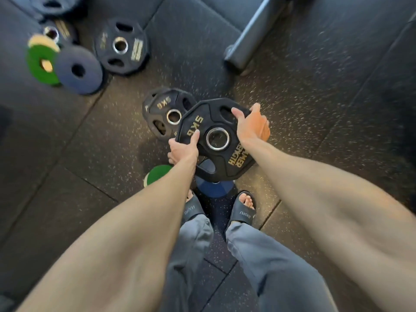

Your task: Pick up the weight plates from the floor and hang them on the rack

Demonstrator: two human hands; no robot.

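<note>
Head view: fingers of the left hand (182, 150) and right hand (252, 127) clamp opposite edges of a 5KG plate (225, 161), apparently raised clear of the floor (315, 109). A second 5KG plate (161, 104) and several other discs (77, 69) lie there uncollected; no rack shows, so most of the hanging seems left to do

The held plate (216, 140) covered the near edge of a second 5KG plate (164, 109) lying on the floor (315, 109), and most of a blue disc (212, 188) beneath it. The left forearm (135, 221) hid part of a green disc (157, 174). The fingers of the left hand (182, 149) lay out of sight under the held plate, only the thumb showing; those of the right hand (249, 124) were hidden behind its rim. Gold lettering on a far plate (120, 45) was too blurred to read. A dark plate (49, 5) and a grey metal bar (247, 41) were cut off by the top edge.
</note>
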